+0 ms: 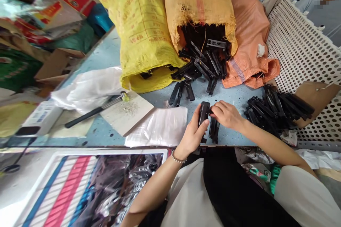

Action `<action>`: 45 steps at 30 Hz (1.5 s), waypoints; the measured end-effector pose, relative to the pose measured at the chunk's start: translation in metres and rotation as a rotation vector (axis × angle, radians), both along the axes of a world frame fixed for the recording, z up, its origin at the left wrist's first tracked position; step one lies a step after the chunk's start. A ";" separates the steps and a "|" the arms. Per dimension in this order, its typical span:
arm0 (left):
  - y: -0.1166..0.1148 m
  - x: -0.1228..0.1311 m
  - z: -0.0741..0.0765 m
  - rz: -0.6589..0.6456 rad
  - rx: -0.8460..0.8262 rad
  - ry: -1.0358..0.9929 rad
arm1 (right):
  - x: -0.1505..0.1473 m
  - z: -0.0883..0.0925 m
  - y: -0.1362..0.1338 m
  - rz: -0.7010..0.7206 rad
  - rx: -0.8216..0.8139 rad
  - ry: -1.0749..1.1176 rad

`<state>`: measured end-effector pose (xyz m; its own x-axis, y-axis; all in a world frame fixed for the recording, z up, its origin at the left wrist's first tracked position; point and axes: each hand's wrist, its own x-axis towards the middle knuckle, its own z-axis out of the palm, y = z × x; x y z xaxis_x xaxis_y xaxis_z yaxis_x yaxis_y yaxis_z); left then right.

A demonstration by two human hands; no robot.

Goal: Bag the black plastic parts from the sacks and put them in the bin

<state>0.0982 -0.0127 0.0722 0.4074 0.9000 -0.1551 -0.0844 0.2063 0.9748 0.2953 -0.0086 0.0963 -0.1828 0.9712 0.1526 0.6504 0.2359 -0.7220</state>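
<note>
My left hand [195,129] is wrapped round a long, narrow black stapler-like piece [204,109], held upright near the table's front edge. My right hand [225,114] is closed in a pinch at the right side of this same piece, close to its top; whatever lies between the fingertips is hidden. Just below my right hand another black piece [214,129] of the same kind rests on the table. Farther back, several more black pieces [205,65] spill from the mouth of an orange-yellow woven sack [199,0]. A heap of similar pieces [271,108] lies to the right.
A yellow sack [145,25] and an orange sack [247,25] stand at the back. On the left, a hammer [93,111] lies across a board [128,115] beside clear plastic bags [160,126]. A perforated white basket [306,49] borders the right; a lined crate [61,191] sits below.
</note>
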 end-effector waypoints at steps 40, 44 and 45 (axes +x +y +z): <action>-0.005 0.056 -0.114 0.120 0.420 0.488 | 0.010 -0.055 0.129 -0.592 -0.350 -0.598; -0.001 0.047 -0.117 0.093 0.435 0.393 | 0.028 -0.059 0.136 -0.618 -0.435 -0.447; 0.004 0.042 -0.115 0.091 0.380 0.324 | 0.033 -0.057 0.127 -0.626 -0.430 -0.385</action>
